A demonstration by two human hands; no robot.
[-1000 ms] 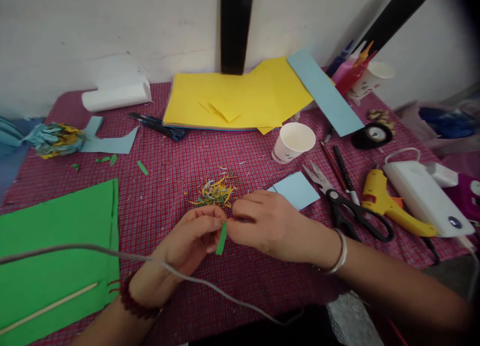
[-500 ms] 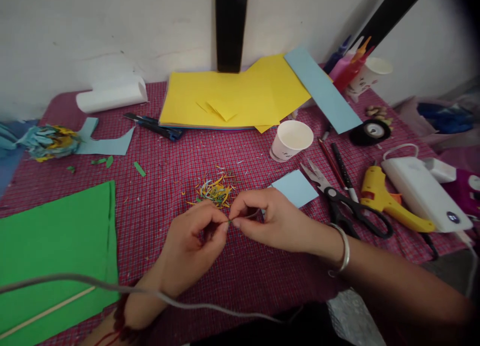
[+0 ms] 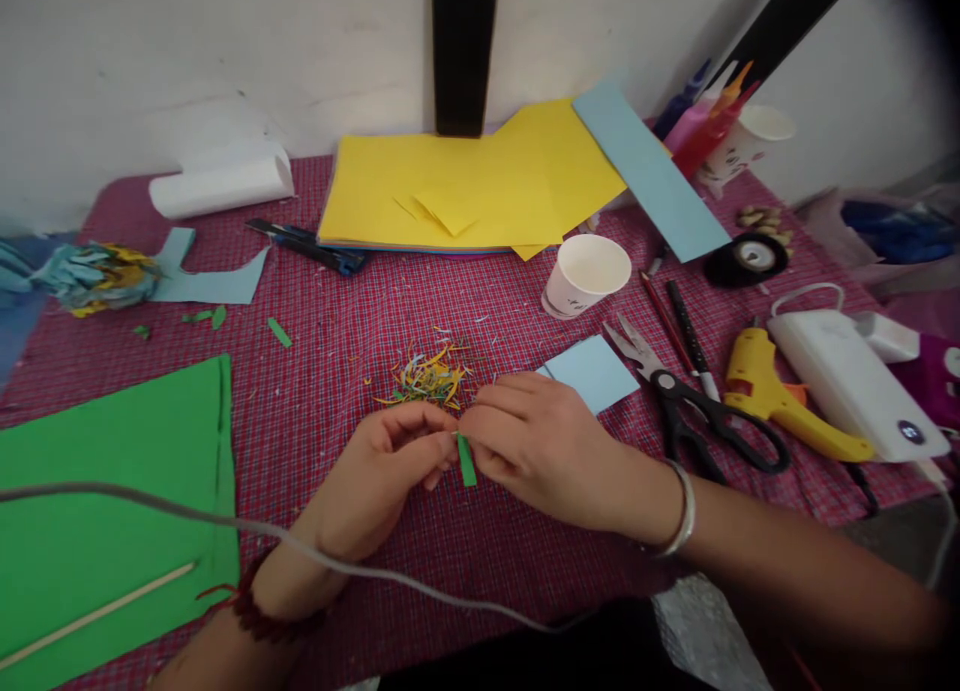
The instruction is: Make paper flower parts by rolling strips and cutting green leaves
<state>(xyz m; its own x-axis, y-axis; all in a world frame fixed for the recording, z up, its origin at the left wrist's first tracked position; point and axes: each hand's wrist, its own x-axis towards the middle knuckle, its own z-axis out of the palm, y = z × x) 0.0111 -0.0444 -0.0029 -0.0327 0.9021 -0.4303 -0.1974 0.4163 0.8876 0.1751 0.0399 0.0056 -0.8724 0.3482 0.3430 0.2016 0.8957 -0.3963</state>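
Observation:
A small green paper strip (image 3: 467, 461) hangs down between my two hands, its upper end pinched by the fingertips. My left hand (image 3: 386, 466) is closed at the strip's top from the left, thumb against forefinger. From the right, my right hand (image 3: 544, 446) grips the same end with its fingers curled. Just beyond the fingertips lies a loose pile of thin yellow, blue and green paper shreds (image 3: 429, 376). A light blue paper square (image 3: 592, 373) sits beyond my right hand, beside open scissors (image 3: 679, 396).
A white paper cup (image 3: 585, 276) and yellow sheets (image 3: 450, 186) stand behind. Green paper (image 3: 112, 471) with a thin stick (image 3: 97, 616) lies left. A glue gun (image 3: 787, 396) and white power bank (image 3: 855, 381) are right. A grey cable (image 3: 390, 576) crosses the foreground.
The green strip now shows hanging below my fingertips; before, only a tiny bit was visible. My right hand has turned, its fingers curling over. The view has shifted slightly.

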